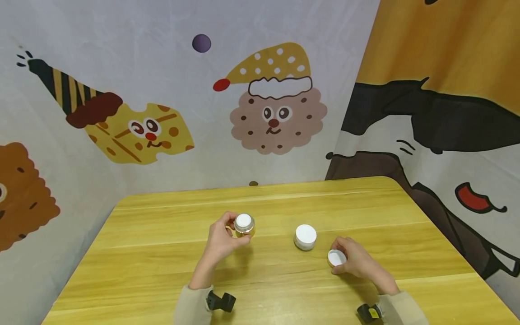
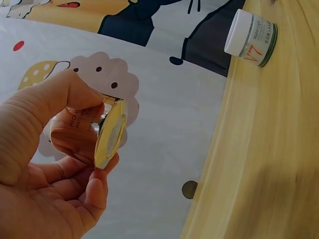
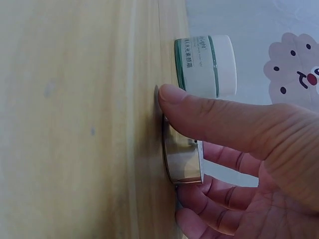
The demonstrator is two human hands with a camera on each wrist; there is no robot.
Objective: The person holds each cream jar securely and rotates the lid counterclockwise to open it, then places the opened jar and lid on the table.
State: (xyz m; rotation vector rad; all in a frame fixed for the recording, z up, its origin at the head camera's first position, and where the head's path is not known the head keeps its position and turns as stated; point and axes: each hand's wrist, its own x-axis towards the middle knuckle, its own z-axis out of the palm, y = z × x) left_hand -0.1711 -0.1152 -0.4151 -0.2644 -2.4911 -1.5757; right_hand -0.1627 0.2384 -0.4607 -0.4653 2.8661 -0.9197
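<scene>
My left hand (image 1: 220,242) grips a small cream jar (image 1: 244,224) between thumb and fingers, held above the table left of centre. A white disc fills its round mouth. In the left wrist view, the jar's gold base (image 2: 110,135) faces the table side, and small print shows on its shiny body. At the right, my right hand (image 1: 356,259) holds a gold jar lid (image 3: 183,158) by its sides, low against the tabletop. The lid's white inside (image 1: 336,257) faces up.
A second jar (image 1: 305,237), white-capped with a green band and "V7" on its label, stands upright between the hands, close to the right fingers. The wooden table (image 1: 170,225) meets a cartoon-printed cloth (image 1: 211,149) at its far edge.
</scene>
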